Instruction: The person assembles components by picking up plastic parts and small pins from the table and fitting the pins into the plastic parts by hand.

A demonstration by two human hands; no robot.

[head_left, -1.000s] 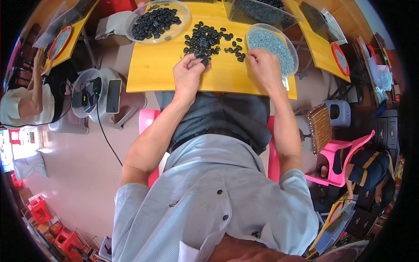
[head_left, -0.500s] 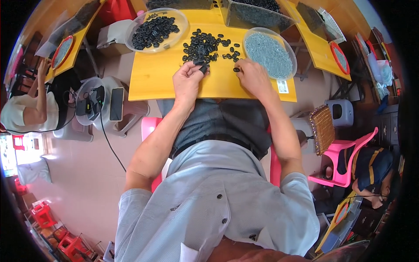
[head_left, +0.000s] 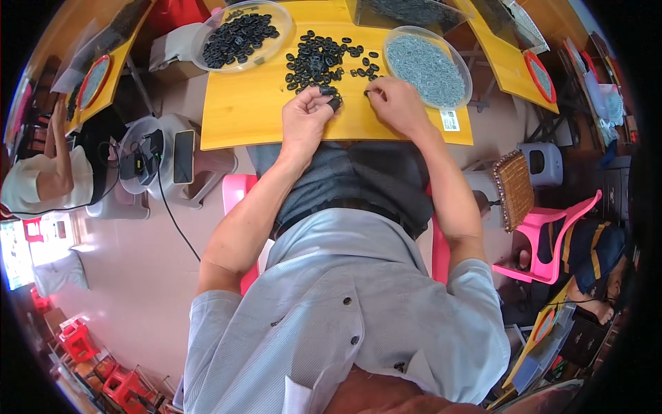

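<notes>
At the near part of the yellow table (head_left: 248,117), my left hand (head_left: 303,121) pinches thumb and forefinger together. Both of these fingertips have black coverings, and whatever sits between them is too small to make out. My right hand (head_left: 396,107) is a short way to the right, its fingers bent together around a small dark piece (head_left: 367,93) that the fingers partly hide. Just beyond the hands lies a loose pile of small black oval parts (head_left: 317,61) with holes. A clear round tub of small grey metal pieces (head_left: 424,69) stands beyond my right hand.
A clear round tub (head_left: 200,52) of more black parts stands at the far left, and a clear rectangular bin (head_left: 407,17) at the back. To the left are stools with a phone (head_left: 184,157) and a cable. Other people sit at both sides. A pink chair (head_left: 552,241) stands at the right.
The view has tilted slightly, so the table sits higher. My left hand has moved a little to the right, and my right fingertips have come slightly closer to it.
</notes>
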